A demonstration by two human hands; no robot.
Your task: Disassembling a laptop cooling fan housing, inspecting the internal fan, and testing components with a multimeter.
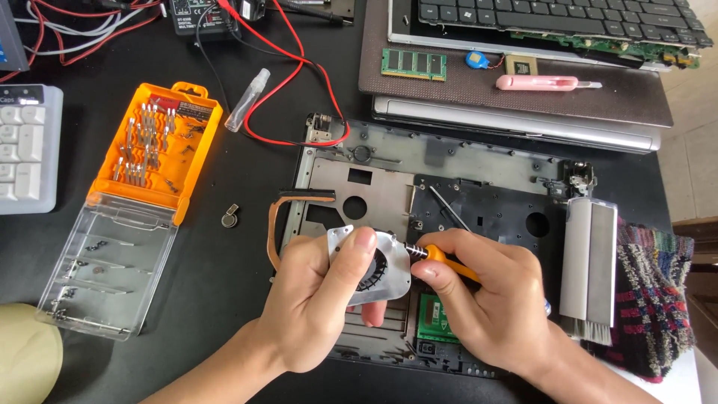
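Left hand (pixel 318 299) grips small silver metal laptop cooling fan (pixel 372 263) at lower centre of frame, thumb clamped over top edge, fingers curled under. Holds it steady, lifted just above stripped grey laptop base (pixel 441 161). Right hand (pixel 486 299) pinches orange-handled precision screwdriver (pixel 441 259), fingers tight round handle, tip right at fan's edge. Curved copper heat pipe (pixel 280 217) trails off fan to left. Open orange bit case with clear lid (pixel 149 179) sits at left, handy. Grey cleaning brush (pixel 589 262) at right.
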